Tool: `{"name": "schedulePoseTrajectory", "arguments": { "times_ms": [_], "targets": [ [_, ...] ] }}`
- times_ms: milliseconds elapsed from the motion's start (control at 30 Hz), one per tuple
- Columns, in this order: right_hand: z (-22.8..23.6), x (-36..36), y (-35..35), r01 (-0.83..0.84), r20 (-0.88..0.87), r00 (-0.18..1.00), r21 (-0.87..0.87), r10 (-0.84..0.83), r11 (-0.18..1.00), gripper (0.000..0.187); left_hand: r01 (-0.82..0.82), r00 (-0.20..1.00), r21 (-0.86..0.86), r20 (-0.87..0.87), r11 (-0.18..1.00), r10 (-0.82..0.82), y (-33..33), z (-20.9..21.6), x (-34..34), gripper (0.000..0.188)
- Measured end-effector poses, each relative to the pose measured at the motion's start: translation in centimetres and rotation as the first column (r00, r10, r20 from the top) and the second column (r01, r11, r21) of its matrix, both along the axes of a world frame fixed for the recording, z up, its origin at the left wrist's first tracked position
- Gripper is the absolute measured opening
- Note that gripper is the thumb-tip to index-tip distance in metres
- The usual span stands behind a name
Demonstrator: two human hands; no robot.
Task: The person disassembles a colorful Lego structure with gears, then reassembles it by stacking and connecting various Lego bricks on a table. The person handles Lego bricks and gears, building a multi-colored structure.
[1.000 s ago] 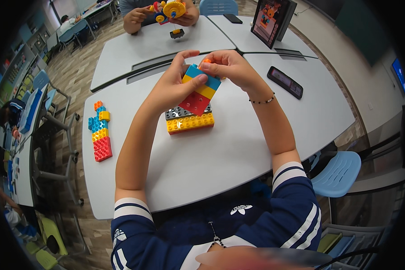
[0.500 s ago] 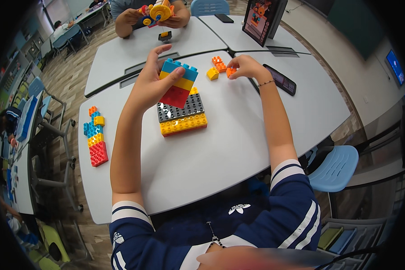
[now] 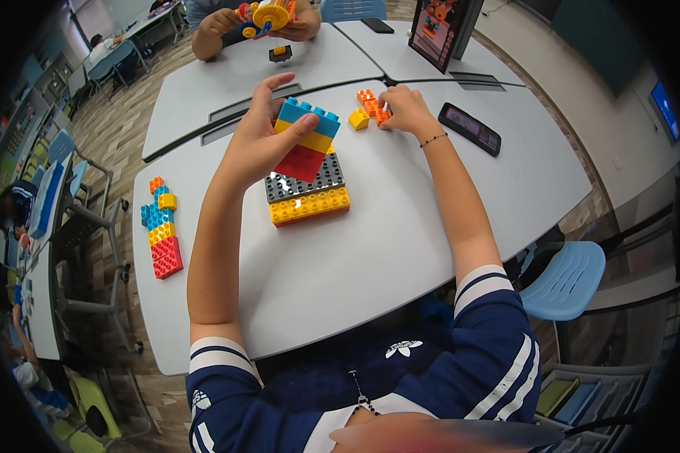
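Observation:
My left hand (image 3: 255,147) is wrapped round a stack of toy building bricks (image 3: 317,138), blue on top, yellow in the middle and red below. I hold it tilted above a brick-built block (image 3: 310,205) with a grey studded top, a yellow step and a red base. My right hand (image 3: 408,111) is pinched on a small orange brick (image 3: 383,118) on the table. That brick lies right beside other orange bricks (image 3: 366,98) and a yellow sloped brick (image 3: 359,119). Part of the grey top is hidden behind the held stack.
At left on the white table (image 3: 317,302) lies a row of red, yellow, blue and orange bricks (image 3: 161,226). A phone (image 3: 470,128) lies right of my hand. Across the table, another person's hands (image 3: 298,29) hold a geared brick model (image 3: 268,16). A picture stand (image 3: 438,32) is far right.
My right hand has shifted slightly left with the orange brick, which now sits closer to the other orange bricks. The left hand keeps its stack, moved slightly right.

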State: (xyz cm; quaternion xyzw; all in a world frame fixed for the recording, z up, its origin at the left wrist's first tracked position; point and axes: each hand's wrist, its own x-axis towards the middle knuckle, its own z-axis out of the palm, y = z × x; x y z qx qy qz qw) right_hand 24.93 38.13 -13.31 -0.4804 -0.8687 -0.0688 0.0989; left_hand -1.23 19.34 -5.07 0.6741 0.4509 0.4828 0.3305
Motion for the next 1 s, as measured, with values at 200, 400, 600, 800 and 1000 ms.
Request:
{"name": "schedulePoseTrajectory", "arguments": {
  "times_ms": [200, 400, 600, 800, 1000],
  "targets": [
    [-0.6, 0.7, 0.4, 0.114, -0.242, 0.959, -0.138, -0.145, 0.984, 0.058, -0.011, 1.000, -0.003, -0.026, 1.000, 0.011, 0.1, 0.0, -0.1, 0.077],
    [-1.2, 1.0, 1.5, -0.013, -0.252, 0.967, -0.150, -0.025, 0.989, 0.057, 0.003, 1.000, -0.011, -0.018, 1.000, -0.003, 0.2, -0.2, 0.0, 0.076],
    [-0.5, 0.6, 0.5, 0.017, -0.250, 0.967, -0.105, -0.043, 0.994, 0.053, -0.014, 0.999, -0.010, -0.038, 1.000, 0.014, 0.2, -0.2, 0.3, 0.074],
    [5.2, -3.0, -3.8, -0.513, -0.746, 0.651, -0.297, 0.140, 0.805, 0.041, -0.023, 0.999, 0.012, -0.025, 1.000, 0.023, 0.1, -0.4, 0.7, 0.065],
    [7.7, -6.6, -12.2, -0.629, -0.726, 0.639, -0.305, 0.253, 0.715, 0.050, -0.050, 0.996, 0.064, -0.067, 0.997, 0.054, -0.2, -0.9, 1.0, 0.060]
  ]
}}
